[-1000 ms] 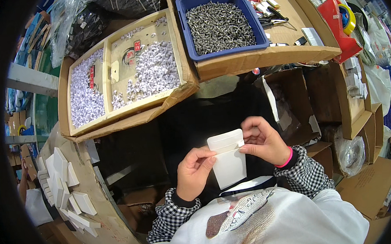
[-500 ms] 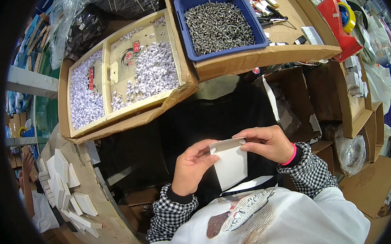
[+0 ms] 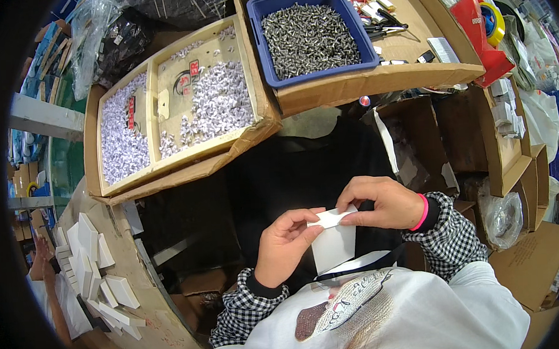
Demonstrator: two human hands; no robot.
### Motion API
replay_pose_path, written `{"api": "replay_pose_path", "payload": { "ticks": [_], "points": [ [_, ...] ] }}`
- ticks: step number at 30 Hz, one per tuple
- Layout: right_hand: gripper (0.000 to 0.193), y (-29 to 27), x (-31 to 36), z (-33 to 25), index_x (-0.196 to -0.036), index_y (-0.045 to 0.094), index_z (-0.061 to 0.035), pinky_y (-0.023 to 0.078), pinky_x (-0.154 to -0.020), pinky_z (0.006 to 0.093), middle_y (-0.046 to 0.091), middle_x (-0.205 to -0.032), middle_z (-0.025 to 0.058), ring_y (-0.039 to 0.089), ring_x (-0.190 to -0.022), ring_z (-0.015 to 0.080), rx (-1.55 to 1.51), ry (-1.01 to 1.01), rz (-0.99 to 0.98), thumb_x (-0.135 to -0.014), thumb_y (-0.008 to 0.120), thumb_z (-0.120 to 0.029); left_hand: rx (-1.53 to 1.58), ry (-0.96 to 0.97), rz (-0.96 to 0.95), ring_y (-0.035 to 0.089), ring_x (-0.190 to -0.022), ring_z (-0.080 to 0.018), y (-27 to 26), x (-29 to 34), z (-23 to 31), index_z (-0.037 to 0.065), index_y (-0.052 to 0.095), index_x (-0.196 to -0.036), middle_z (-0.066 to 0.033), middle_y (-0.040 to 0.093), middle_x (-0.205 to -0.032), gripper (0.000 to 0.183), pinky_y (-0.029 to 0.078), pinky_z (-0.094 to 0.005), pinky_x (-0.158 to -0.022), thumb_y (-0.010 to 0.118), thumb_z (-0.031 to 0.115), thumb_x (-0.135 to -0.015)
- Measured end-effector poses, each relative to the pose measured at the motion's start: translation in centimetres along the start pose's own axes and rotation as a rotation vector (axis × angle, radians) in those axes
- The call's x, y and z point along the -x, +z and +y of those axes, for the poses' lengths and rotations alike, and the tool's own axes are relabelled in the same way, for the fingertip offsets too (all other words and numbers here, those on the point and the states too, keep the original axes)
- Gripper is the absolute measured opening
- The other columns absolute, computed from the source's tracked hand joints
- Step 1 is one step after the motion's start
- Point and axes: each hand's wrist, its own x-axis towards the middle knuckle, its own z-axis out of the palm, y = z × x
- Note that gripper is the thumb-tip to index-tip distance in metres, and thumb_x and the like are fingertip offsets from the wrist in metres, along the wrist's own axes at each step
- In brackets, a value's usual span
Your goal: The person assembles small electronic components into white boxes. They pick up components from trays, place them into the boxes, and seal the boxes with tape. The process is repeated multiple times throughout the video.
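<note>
A small white cardboard box is held upright in front of my chest, between both hands. My left hand pinches its upper left corner with thumb and fingers. At the upper right edge, my right hand grips the box, its thumb and fingertips pressed on the top flap, which lies folded over the opening. Whatever is inside the box is hidden.
Ahead stands a blue bin of small metal screws, beside a wooden tray of small white pieces. Several flat white boxes are piled on the left table. A red tape dispenser sits far right. Another person's hand shows far left.
The box's top flap, raised before, is now folded down. My right hand has closed over the top edge. At far left, the other person's arm has shifted.
</note>
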Motion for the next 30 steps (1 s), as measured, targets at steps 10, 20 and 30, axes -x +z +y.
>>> {"api": "replay_pose_path", "payload": {
  "ticks": [10, 20, 30],
  "points": [
    [0.018, 3.4, -2.2, -0.4, -0.094, 0.07, -0.006, 0.052, -0.071, 0.0298, 0.069, -0.094, 0.0082, 0.064, -0.082, 0.0221, 0.181, -0.189, 0.47, -0.076, 0.071, -0.009, -0.743, 0.24, 0.331, 0.055, -0.112, -0.0321, 2.1, -0.5, -0.8, 0.005, 0.028, -0.139, -0.0207, 0.05, -0.126, 0.095, 0.047, -0.0375, -0.089, 0.083, 0.029, -0.065],
    [0.018, 5.5, -1.5, -0.7, -0.095, 0.07, -0.0019, 0.052, -0.063, 0.0285, 0.07, -0.089, 0.0116, 0.065, -0.069, 0.022, 0.19, -0.151, 0.578, -0.077, 0.07, -0.007, -1.18, 0.446, 0.537, 0.054, -0.103, -0.0359, 2.5, -1.3, -3.4, 0.001, 0.028, -0.135, -0.0205, 0.05, -0.118, 0.099, 0.047, -0.0412, -0.086, 0.083, 0.018, -0.055],
    [0.016, 5.4, -1.1, -1.0, -0.093, 0.069, -0.0003, 0.055, -0.066, 0.0282, 0.069, -0.089, 0.0141, 0.068, -0.077, 0.0248, 0.137, -0.123, 0.594, -0.078, 0.068, -0.005, -1.275, 0.584, 0.539, 0.056, -0.099, -0.0357, 2.5, -0.9, -3.1, 0.0, 0.031, -0.134, -0.0196, 0.051, -0.116, 0.097, 0.049, -0.0403, -0.081, 0.084, 0.017, -0.054]
  ]
}}
